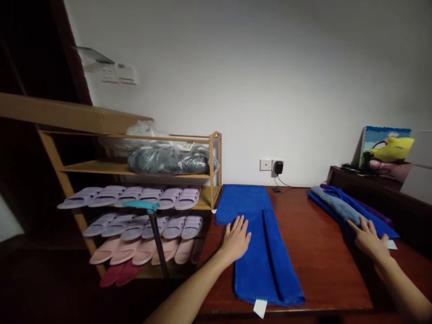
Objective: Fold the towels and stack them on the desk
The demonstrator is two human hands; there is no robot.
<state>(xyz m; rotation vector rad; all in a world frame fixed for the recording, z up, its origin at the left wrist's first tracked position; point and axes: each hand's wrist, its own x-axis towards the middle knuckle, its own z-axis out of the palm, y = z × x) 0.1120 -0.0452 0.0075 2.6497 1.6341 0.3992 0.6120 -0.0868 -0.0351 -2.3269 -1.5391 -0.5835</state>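
My left hand (237,238) lies flat with its fingers spread on the left edge of a blue towel (254,265). That towel is laid lengthwise on the table, its right side folded over in a long strip, with a white tag at the near end. Behind it, partly beneath its far end, is another blue towel (241,198). On the right, my right hand (371,238) touches a grey-blue towel (337,203) with its fingers stretched out. This towel rests among blue and purple towels, and another white tag (391,244) shows beside the hand.
A wooden shoe rack (216,171) with several rows of slippers (160,227) stands left of the reddish-brown table (313,256). A teal-topped pole (157,238) is in front of it. A black plug (278,167) sits in the wall; a yellow plush toy (393,149) is at far right.
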